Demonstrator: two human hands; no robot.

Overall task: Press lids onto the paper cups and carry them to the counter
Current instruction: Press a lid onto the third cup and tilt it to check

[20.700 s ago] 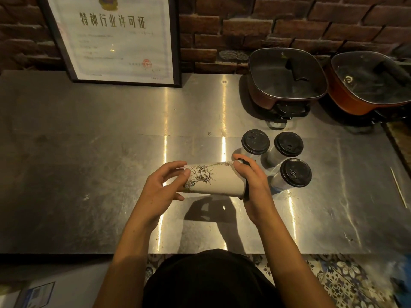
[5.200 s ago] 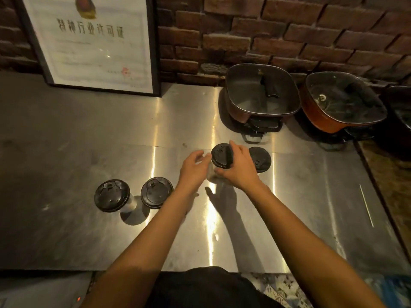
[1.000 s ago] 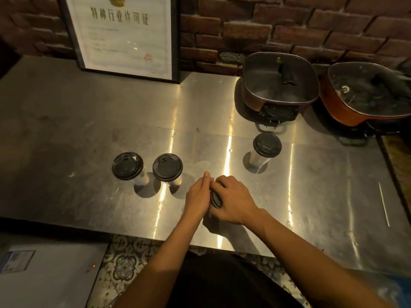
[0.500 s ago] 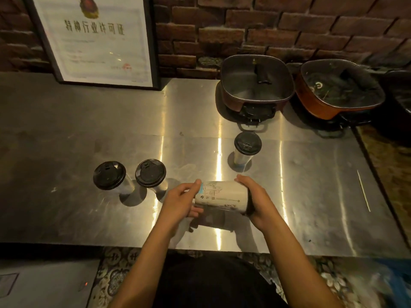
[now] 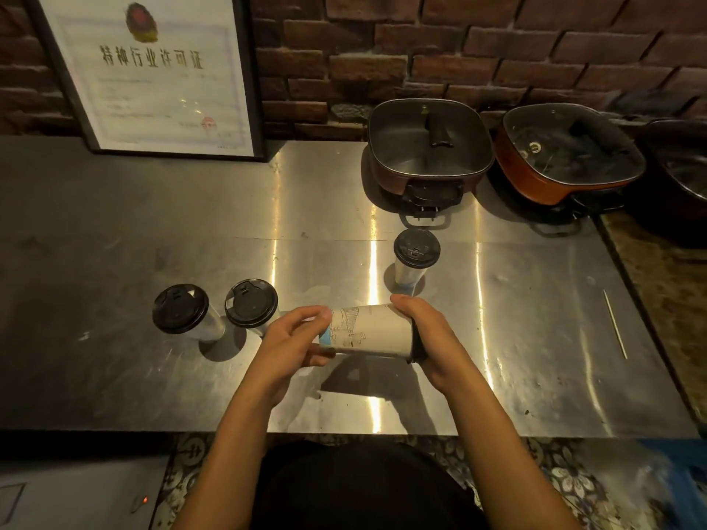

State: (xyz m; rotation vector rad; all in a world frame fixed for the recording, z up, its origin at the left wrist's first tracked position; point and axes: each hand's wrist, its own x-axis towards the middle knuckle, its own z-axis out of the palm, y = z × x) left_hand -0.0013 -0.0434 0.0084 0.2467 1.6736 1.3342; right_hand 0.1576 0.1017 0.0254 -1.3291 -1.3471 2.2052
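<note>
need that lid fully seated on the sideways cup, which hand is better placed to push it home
Right, probably. The right hand wraps the lid end of the cup, palm at the black lid; the left hand holds the base end and can brace.

The right hand (image 5: 436,338) hides most of the black lid (image 5: 417,348) on the sideways cup (image 5: 371,330). The framed certificate (image 5: 153,82) is cut off at the top, and its small print is unreadable. A far-right pot (image 5: 685,174) runs off the edge.
</note>
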